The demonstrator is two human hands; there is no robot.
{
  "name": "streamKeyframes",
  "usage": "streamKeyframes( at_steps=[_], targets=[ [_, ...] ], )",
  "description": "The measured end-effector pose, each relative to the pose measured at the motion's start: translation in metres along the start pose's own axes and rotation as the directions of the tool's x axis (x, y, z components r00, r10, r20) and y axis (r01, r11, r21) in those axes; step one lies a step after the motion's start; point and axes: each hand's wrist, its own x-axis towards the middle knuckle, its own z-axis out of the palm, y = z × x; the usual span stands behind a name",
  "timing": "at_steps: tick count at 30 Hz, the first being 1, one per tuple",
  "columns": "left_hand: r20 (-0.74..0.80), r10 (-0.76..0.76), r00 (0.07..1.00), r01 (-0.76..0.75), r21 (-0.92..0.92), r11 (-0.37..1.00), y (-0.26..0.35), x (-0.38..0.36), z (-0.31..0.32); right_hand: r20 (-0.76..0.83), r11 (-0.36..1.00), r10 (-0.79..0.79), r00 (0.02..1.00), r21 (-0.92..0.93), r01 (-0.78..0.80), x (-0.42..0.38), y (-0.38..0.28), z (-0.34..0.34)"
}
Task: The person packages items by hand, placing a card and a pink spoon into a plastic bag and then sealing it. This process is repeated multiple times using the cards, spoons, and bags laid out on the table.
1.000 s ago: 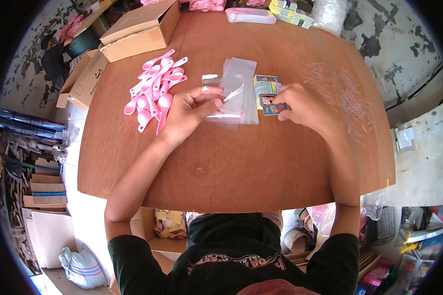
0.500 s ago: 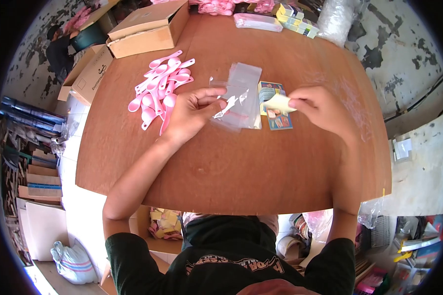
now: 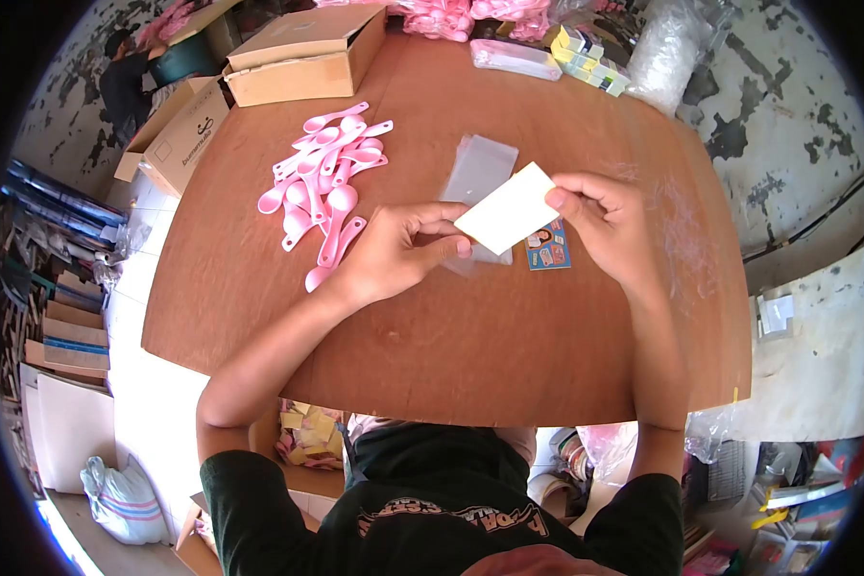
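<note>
My right hand (image 3: 600, 216) pinches the upper right corner of a pale yellow card (image 3: 506, 208), held tilted above the table. At the card's left end is my left hand (image 3: 408, 248), thumb and fingers pressed together; a clear bag was between them earlier, but now it is hard to see. Clear plastic bags (image 3: 480, 165) lie flat on the table behind the card. Partly covered by it, a colourful printed card (image 3: 549, 252) rests beside the bags. A heap of pink spoons (image 3: 328, 163) lies to the left of my left hand.
A cardboard box (image 3: 302, 72) stands at the table's back left, with an open carton (image 3: 187, 134) beyond the edge. At the back are pink packs (image 3: 439, 17), small yellow boxes (image 3: 586, 60) and a plastic roll (image 3: 664, 56). A person (image 3: 125, 86) is at far left.
My right hand has lifted the pale card off the printed cards and brought it left, to my left hand. The camera view has shifted slightly.
</note>
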Motion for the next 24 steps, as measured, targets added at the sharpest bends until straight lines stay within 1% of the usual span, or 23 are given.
streamKeyframes(
  at_steps=[1, 3, 4, 5, 7, 8, 10, 11, 13, 14, 15, 16, 17, 19, 20, 22, 23, 24],
  targets=[
    [-0.006, 0.003, 1.000, -0.003, -0.001, 1.000, 0.002, 0.000, 0.001, 0.005, 1.000, -0.004, 1.000, -0.003, 0.004, 0.000, 0.001, 0.001],
    [0.009, -0.063, 0.998, 0.064, -0.106, 0.992, 0.009, -0.002, 0.004, 0.000, 0.997, -0.056, 0.998, -0.045, 0.056, 0.000, 0.005, 0.008],
    [0.010, -0.065, 0.998, 0.066, -0.108, 0.992, 0.009, -0.001, 0.005, -0.025, 0.999, -0.031, 0.999, 0.014, 0.031, 0.000, 0.002, 0.011],
    [0.001, -0.061, 0.998, 0.061, -0.138, 0.989, 0.008, -0.002, 0.006, -0.025, 1.000, -0.027, 0.999, 0.016, 0.027, 0.000, 0.000, 0.013],
    [-0.003, -0.065, 0.998, 0.064, -0.167, 0.984, 0.008, -0.002, 0.007, -0.017, 0.996, -0.081, 0.997, 0.032, 0.081, 0.000, -0.001, 0.016],
    [-0.009, -0.067, 0.998, 0.065, -0.172, 0.983, 0.010, -0.001, 0.007, -0.020, 0.996, -0.078, 0.997, 0.035, 0.078, -0.001, -0.004, 0.016],
    [-0.013, -0.066, 0.998, 0.063, -0.174, 0.983, 0.013, 0.003, 0.006, 0.059, 0.990, -0.127, 0.990, -0.045, 0.130, -0.002, -0.008, 0.014],
    [-0.013, -0.042, 0.999, 0.040, -0.162, 0.986, 0.015, 0.006, 0.005, 0.057, 0.990, -0.128, 0.990, -0.045, 0.130, -0.001, -0.007, 0.013],
    [-0.009, -0.026, 1.000, 0.025, -0.152, 0.988, 0.019, 0.010, 0.005, 0.130, 0.966, -0.245, 0.961, -0.045, 0.253, 0.000, -0.003, 0.011],
    [-0.004, -0.044, 0.999, 0.043, -0.143, 0.989, 0.022, 0.013, 0.004, 0.128, 0.968, -0.242, 0.962, -0.042, 0.249, 0.000, -0.002, 0.010],
    [0.000, -0.060, 0.998, 0.059, -0.134, 0.989, 0.025, 0.016, 0.004, 0.164, 0.967, -0.238, 0.957, -0.047, 0.249, 0.000, -0.001, 0.009],
    [-0.010, -0.038, 0.999, 0.036, -0.125, 0.992, 0.026, 0.018, 0.005, 0.201, 0.967, -0.235, 0.951, -0.051, 0.250, 0.001, -0.001, 0.008],
    [-0.011, -0.041, 0.999, 0.039, -0.124, 0.991, 0.028, 0.021, 0.006, 0.202, 0.967, -0.234, 0.951, -0.048, 0.249, 0.000, 0.000, 0.008],
    [0.008, 0.022, 1.000, -0.021, -0.141, 0.990, 0.030, 0.026, 0.008, 0.242, 0.986, -0.130, 0.961, 0.131, 0.100, -0.001, 0.001, 0.009],
    [0.006, 0.017, 1.000, -0.016, -0.140, 0.990, 0.031, 0.028, 0.010, 0.244, 0.986, -0.129, 0.961, 0.136, 0.098, -0.002, 0.000, 0.008],
    [0.035, 0.033, 0.999, -0.027, -0.166, 0.986, 0.032, 0.030, 0.013, 0.383, 0.970, 0.092, 0.919, 0.176, -0.170, -0.004, -0.004, 0.006],
    [0.033, 0.026, 0.999, -0.020, -0.166, 0.986, 0.029, 0.030, 0.015, 0.387, 0.968, 0.093, 0.918, 0.181, -0.174, -0.006, -0.003, 0.006],
    [0.012, 0.047, 0.999, -0.045, -0.161, 0.986, 0.026, 0.031, 0.017, 0.417, 0.978, 0.094, 0.904, 0.132, -0.162, -0.007, -0.002, 0.007]
  ],
)
